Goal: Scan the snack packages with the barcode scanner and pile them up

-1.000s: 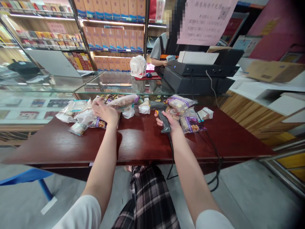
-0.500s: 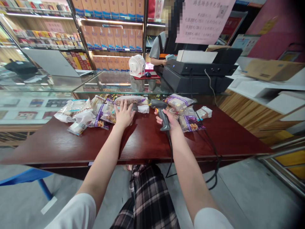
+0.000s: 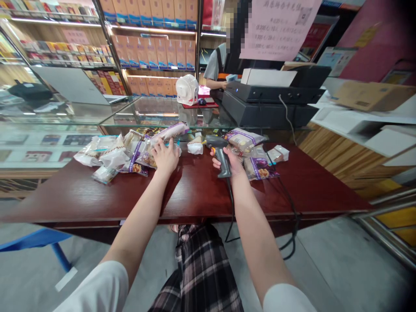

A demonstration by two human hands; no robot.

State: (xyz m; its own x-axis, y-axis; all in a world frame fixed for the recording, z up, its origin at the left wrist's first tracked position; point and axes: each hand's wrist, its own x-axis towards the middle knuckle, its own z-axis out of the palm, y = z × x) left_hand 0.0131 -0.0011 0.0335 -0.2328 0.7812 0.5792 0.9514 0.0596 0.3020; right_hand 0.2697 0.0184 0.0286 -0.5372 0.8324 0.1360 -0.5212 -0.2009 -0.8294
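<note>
Glossy dark red-brown table (image 3: 195, 195) bears: left, clear plastic, purple-banded food packets (image 3: 134, 164) beside white crinkled pouches (image 3: 113, 157); middle, small white wrapped packet (image 3: 195, 145); right, second heap of clear-and-purple plastic packets (image 3: 261, 169)

On the left of the table (image 3: 195, 195), a heap of bags (image 3: 107, 151). At that heap's right end, the left hand (image 3: 166, 157). On the right of the table, another heap (image 3: 261, 169). Between the two, a small pack (image 3: 195, 145). Between pack and right heap, inside the right hand (image 3: 234, 162), the scanner (image 3: 223, 162). Behind the table, a glass case (image 3: 143, 108). On the case: at the left, a laptop (image 3: 73, 86); in the middle, a fan (image 3: 187, 90), with a mouse (image 3: 202, 102) just to its right; at the right, two stacked machines (image 3: 271, 114). Farther back, shelves (image 3: 152, 28) of cartons (image 3: 157, 52).
</note>
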